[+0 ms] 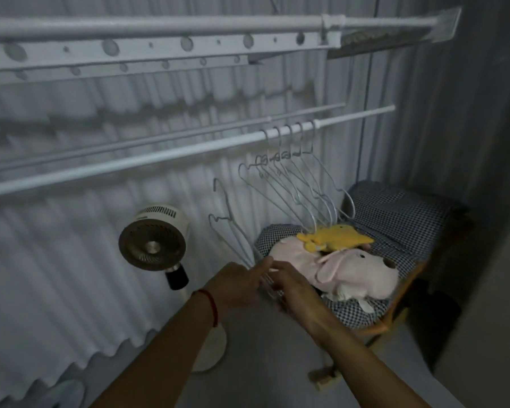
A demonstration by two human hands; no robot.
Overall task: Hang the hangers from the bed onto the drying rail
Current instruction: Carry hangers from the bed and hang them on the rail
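Note:
A white drying rail (189, 148) runs across the curtain wall, rising to the right. Several white wire hangers (295, 178) hang from it near its right end. Below them my left hand (239, 282) and my right hand (292, 285) meet over a small bunch of white wire hangers (230, 225), whose hooks stick up to the left. Both hands grip the lower ends of this bunch, my left thumb and forefinger pinching near the top. How many hangers the bunch holds is hidden by my fingers.
A white round fan (153, 241) on a stand is at the left. A wooden chair (407, 293) with checked cushions carries a pink plush (351, 272) and a yellow plush (336, 235). A second rail (159, 28) runs higher up.

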